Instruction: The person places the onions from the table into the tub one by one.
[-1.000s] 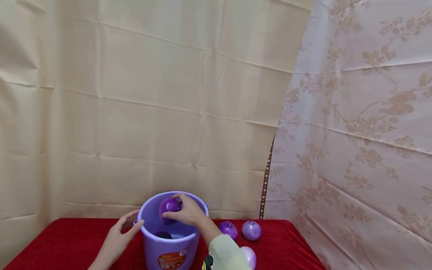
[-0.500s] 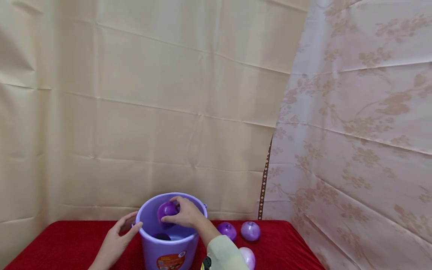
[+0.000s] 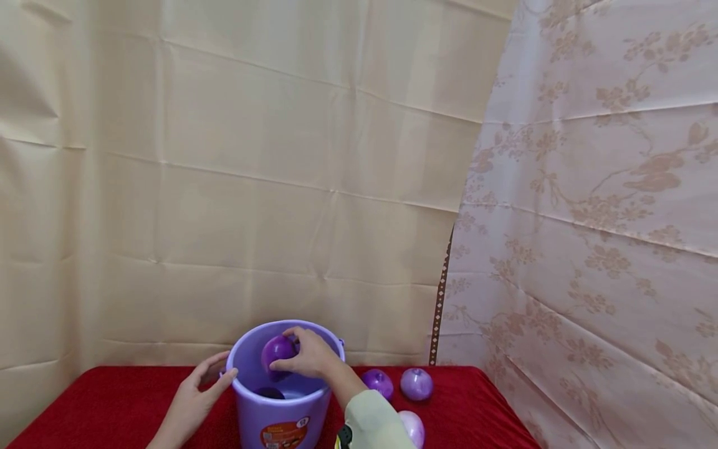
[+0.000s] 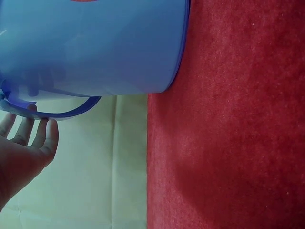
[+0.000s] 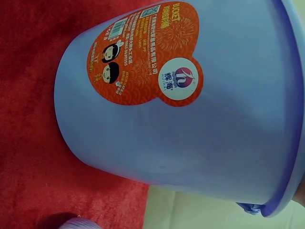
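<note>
A lilac bucket (image 3: 283, 411) with an orange label stands upright on the red cloth. My right hand (image 3: 308, 355) reaches over its rim and holds a glossy purple balloon (image 3: 276, 355) inside the mouth, between thumb and fingers. Deeper in the bucket shows part of a dark purple round thing (image 3: 270, 393). My left hand (image 3: 196, 393) touches the bucket's left side near the rim. In the left wrist view, its lightly bent fingers (image 4: 50, 136) touch the bucket's handle (image 4: 71, 113). The right wrist view shows mainly the bucket wall (image 5: 143, 138); the held balloon is hidden there.
Right of the bucket lie a purple balloon (image 3: 378, 383), a pale lilac one (image 3: 417, 384) and a white-and-lilac one (image 3: 413, 428), partly behind the right sleeve (image 3: 376, 421). Red cloth (image 3: 465, 411) covers the table. A beige curtain (image 3: 252, 187) hangs behind, a floral one (image 3: 606, 237) at right.
My right hand has tilted the purple balloon slightly and shifted it a little left within the bucket. The left hand keeps its place at the rim. The view has shifted slightly.
</note>
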A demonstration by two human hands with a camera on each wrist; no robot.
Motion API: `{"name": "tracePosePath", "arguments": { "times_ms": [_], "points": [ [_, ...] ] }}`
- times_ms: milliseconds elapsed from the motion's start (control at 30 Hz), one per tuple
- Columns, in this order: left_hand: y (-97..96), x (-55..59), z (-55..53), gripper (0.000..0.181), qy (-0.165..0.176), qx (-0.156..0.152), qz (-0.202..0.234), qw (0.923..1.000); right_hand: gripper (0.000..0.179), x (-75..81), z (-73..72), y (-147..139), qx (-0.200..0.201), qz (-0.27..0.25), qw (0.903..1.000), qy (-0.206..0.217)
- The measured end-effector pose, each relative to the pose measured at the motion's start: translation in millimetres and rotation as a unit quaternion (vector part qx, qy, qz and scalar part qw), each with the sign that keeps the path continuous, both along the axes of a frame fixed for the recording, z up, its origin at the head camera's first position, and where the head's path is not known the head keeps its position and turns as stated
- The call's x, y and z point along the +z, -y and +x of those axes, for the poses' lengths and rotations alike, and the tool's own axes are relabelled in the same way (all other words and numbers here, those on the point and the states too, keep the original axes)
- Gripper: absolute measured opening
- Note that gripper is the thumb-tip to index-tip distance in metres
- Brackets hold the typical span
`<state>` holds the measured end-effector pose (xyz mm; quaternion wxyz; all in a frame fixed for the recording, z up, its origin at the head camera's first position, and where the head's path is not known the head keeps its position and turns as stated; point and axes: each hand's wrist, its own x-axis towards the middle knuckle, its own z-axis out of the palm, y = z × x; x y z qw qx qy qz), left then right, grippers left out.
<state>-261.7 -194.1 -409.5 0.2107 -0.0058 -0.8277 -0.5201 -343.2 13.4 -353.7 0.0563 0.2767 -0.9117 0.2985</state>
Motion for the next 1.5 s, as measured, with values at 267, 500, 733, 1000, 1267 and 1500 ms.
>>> {"name": "tracePosePath", "arguments": {
  "times_ms": [267, 500, 733, 1000, 1267, 1500],
  "points": [
    [0.5, -0.9, -0.8, 0.049, -0.006, -0.001, -0.003, 1.0, 0.053, 0.1, -2.2, -1.0, 0.008, 0.002, 1.0, -0.003],
    [0.8, -2.0, -1.0, 0.047, -0.009, 0.003, -0.01, 0.9999, 0.049, 0.9, -2.3, -4.7, 0.013, 0.0, 0.9996, -0.023],
    [0.0, -1.3, -0.7, 0.049, -0.006, 0.004, -0.01, 0.9999, 0.05, 5.5, -1.6, -8.7, 0.001, 0.006, 0.9994, -0.033],
    [0.3, -2.3, 0.0, 0.047, -0.013, 0.005, -0.009, 0.9999, 0.045, 13.8, -1.4, -15.6, -0.007, -0.005, 0.9998, -0.02],
    [1.7, -2.3, -0.4, 0.049, 0.0, 0.005, -0.013, 0.9999, 0.045, 22.4, -4.6, -25.3, 0.002, -0.038, 0.9993, -0.004],
    [0.8, -1.0, -0.8, 0.049, 0.002, 0.006, -0.013, 0.9999, 0.046, 26.4, -8.2, -37.9, 0.006, -0.069, 0.9974, 0.021]
  ]
}}
